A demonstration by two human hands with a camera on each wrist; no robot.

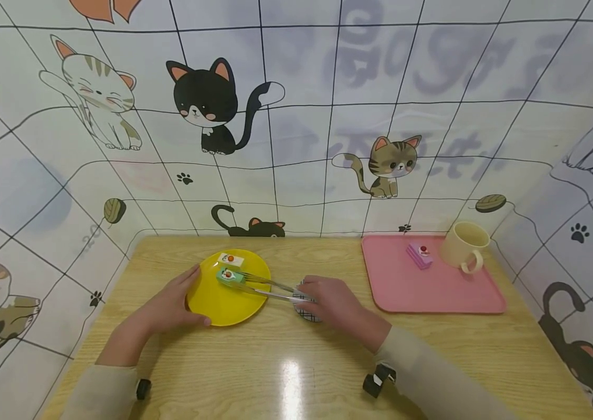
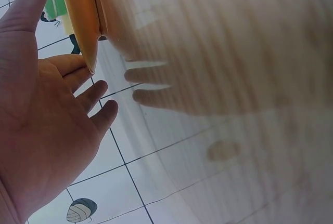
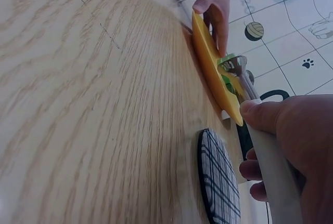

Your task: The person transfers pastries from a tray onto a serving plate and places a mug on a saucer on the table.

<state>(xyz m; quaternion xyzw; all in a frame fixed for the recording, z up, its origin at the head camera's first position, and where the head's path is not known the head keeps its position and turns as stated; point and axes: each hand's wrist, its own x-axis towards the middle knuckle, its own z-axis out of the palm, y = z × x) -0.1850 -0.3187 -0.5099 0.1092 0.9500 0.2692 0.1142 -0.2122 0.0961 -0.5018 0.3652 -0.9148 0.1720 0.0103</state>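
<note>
My left hand (image 1: 172, 303) holds the left rim of a yellow plate (image 1: 230, 313), thumb at its near edge and fingers at its far left. In my right hand (image 1: 335, 300) I grip metal tongs (image 1: 275, 294), which reach left over the plate. Their tips are around a small green toy cake slice (image 1: 229, 276) on the plate; whether they squeeze it I cannot tell. A white toy cake slice (image 1: 231, 259) lies just behind it. The right wrist view shows the tongs' pale handle (image 3: 273, 172) under my thumb.
A round plaid coaster (image 3: 218, 177) lies on the wooden table (image 1: 254, 373) beneath my right hand. On the right, a pink tray (image 1: 406, 291) carries a purple cake slice (image 1: 419, 255) and a cream mug (image 1: 464, 245). A cat-print cloth (image 1: 301, 146) surrounds the table.
</note>
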